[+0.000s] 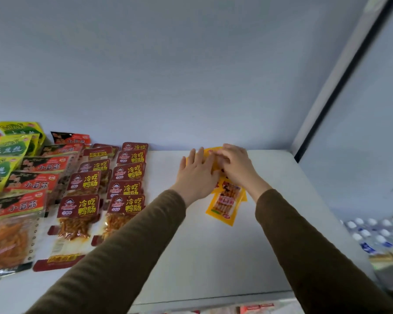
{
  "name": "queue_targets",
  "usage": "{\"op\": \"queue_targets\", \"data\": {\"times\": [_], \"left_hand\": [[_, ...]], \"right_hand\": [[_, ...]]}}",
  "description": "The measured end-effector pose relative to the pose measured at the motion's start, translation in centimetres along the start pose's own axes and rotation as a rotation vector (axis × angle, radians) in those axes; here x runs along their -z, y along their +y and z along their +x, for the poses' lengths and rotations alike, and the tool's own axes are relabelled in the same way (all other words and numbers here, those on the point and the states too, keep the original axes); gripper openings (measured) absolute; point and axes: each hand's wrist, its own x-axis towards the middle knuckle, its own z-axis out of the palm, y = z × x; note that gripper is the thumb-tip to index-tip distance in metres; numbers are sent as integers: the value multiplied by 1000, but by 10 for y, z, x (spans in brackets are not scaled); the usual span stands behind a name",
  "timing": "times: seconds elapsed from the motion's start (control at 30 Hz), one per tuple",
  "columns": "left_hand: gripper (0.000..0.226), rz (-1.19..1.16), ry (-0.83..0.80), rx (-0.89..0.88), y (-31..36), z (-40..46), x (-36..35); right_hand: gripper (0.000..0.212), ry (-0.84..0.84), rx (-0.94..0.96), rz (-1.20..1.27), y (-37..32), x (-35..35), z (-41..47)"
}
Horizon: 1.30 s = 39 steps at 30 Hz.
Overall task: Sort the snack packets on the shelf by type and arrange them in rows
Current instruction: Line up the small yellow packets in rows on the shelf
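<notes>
Yellow snack packets lie overlapping near the back of the white shelf, right of centre. My left hand lies flat on their left side with straight fingers. My right hand rests on the top of the rear packet, fingers bent over it; whether it pinches the packet is unclear. To the left, dark red packets lie in two rows running front to back. Further left is a row of red and black packets. Green and yellow packets lie at the far left.
The shelf's back wall rises right behind the yellow packets. A frame post bounds the shelf on the right. Bottles with white caps stand lower right, beyond the shelf. More packets show on the shelf below.
</notes>
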Motion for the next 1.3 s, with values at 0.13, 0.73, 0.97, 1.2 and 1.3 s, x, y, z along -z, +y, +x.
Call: {"op": "queue_targets", "data": {"times": [0.13, 0.73, 0.97, 1.2, 1.3], "left_hand": [[60, 22, -82, 20, -2, 14, -11], [66, 13, 1, -56, -75, -29, 7], [80, -177, 1, 86, -73, -49, -4], [82, 18, 111, 17, -70, -80, -27], [84, 37, 151, 27, -69, -86, -33]], "right_hand": [[41, -161, -36, -51, 11, -6, 1], [42, 44, 97, -84, -17, 3, -15], [60, -255, -397, 804, -84, -36, -16], [62, -261, -537, 888, -96, -35, -1], [40, -287, -405, 672, -96, -41, -3]]}}
